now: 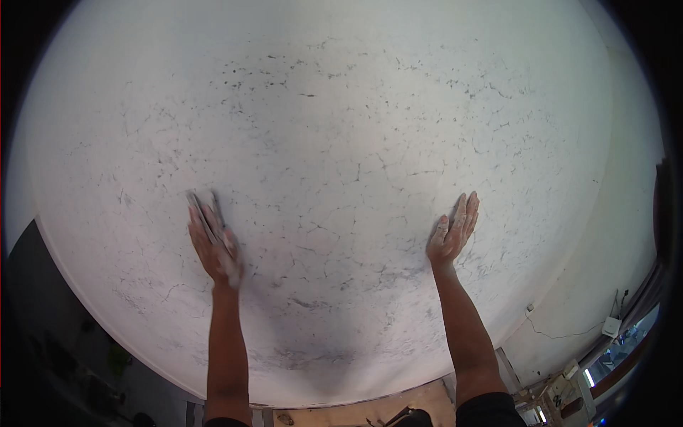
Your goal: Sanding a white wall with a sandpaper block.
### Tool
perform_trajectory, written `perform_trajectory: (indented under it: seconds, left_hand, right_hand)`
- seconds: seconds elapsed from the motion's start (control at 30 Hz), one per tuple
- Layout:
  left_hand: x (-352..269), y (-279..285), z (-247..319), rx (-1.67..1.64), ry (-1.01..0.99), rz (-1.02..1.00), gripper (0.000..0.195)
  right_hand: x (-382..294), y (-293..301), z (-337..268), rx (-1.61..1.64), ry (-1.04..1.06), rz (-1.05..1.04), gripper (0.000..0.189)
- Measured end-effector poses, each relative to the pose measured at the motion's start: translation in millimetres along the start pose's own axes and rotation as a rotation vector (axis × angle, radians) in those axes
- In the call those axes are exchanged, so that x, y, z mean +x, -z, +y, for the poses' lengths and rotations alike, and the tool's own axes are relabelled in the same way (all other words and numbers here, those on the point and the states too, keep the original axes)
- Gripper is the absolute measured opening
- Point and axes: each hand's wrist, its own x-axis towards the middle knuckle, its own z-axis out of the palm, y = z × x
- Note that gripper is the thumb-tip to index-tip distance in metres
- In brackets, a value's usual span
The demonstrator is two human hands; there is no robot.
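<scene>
A white plastered wall fills most of the view, marked by fine cracks, dark pits and grey smudges. My left hand lies at the wall on the left, dusted white and slightly blurred. Under and between its fingers is a thin pale sheet, perhaps sandpaper, partly hidden by the hand. On the right, my right hand rests against the plaster with its thumb apart from the fingers. White dust coats those fingers, and I see nothing held in them.
An adjoining wall carries a thin cable running to a white box. Below it are a window and a cluttered surface with scissors. A tan surface lies below the wall's lower edge. Dark, indistinct items stand at lower left.
</scene>
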Motion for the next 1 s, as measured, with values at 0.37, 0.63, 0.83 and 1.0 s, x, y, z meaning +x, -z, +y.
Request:
perform_trajectory:
  seconds: [0.37,0.63,0.83,1.0]
  left_hand:
    - [-61,-18,21,-0.123,0.042,0.008,0.062]
    - [2,-6,38,-0.214,0.087,0.093,0.057]
    - [-51,-14,25,-0.035,-0.09,-0.081,0.061]
    - [42,7,39,-0.295,0.053,0.032,0.067]
  right_hand:
    - [-1,1,0,-0.005,0.022,-0.029,0.055]
    - [-1,2,1,-0.005,0.042,-0.013,0.054]
    - [0,3,3,0.024,0.057,-0.016,0.055]
    - [-1,0,3,0.025,0.063,-0.017,0.054]
